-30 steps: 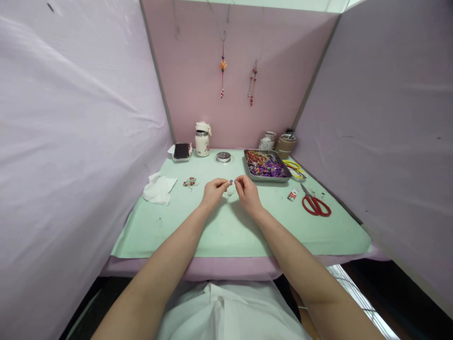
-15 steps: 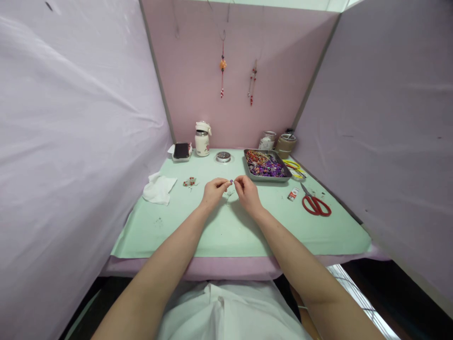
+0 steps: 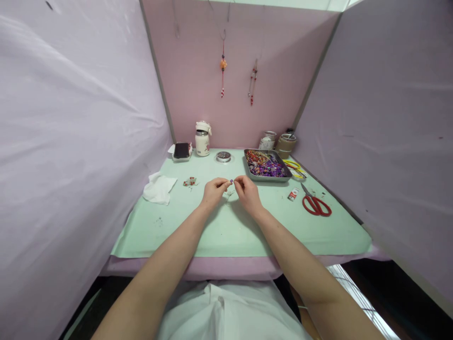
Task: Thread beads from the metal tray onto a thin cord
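Above the middle of the green-covered table, my left hand (image 3: 214, 191) pinches a small purple bead (image 3: 231, 181) at its fingertips. Close on the other side of the bead, my right hand (image 3: 247, 192) is closed in a pinch. What sits between its fingertips is too small to make out. A thin pale cord (image 3: 230, 193) dangles below the fingers, between the two hands. Behind my right hand stands a metal tray (image 3: 271, 179) full of purple and orange beads and strings. A small bunch of red beads (image 3: 190, 181) lies left of my left hand.
Red-handled scissors (image 3: 316, 206) and a lighter (image 3: 293, 194) lie at right, near yellow-handled scissors (image 3: 293, 165). A white cloth (image 3: 159, 189) is at left. Behind stand a spool (image 3: 223, 156), a bottle (image 3: 202, 143), a plastic box (image 3: 181, 152) and jars (image 3: 286, 145). Beaded strings (image 3: 222, 66) hang on the back wall.
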`<action>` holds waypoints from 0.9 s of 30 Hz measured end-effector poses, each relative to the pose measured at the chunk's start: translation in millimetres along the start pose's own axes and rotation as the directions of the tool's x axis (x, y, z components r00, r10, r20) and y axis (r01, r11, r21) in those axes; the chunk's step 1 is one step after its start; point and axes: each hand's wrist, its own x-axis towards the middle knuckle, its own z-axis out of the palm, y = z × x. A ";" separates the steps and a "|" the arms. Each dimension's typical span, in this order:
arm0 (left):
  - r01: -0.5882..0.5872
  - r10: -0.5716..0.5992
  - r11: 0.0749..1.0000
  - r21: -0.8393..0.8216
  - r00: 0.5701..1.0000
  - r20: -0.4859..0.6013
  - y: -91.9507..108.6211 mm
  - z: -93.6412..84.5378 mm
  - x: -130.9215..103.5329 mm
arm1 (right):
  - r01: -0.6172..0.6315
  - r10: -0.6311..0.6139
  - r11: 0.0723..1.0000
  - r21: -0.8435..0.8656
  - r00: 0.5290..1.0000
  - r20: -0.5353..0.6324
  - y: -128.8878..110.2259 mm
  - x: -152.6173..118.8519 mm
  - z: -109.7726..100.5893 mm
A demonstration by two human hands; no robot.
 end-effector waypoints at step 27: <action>-0.128 0.126 0.986 0.104 0.992 0.023 -2.1 -0.6 -0.9 | 0.001 0.003 0.997 -0.074 0.999 0.053 0.6 0.4 -1.3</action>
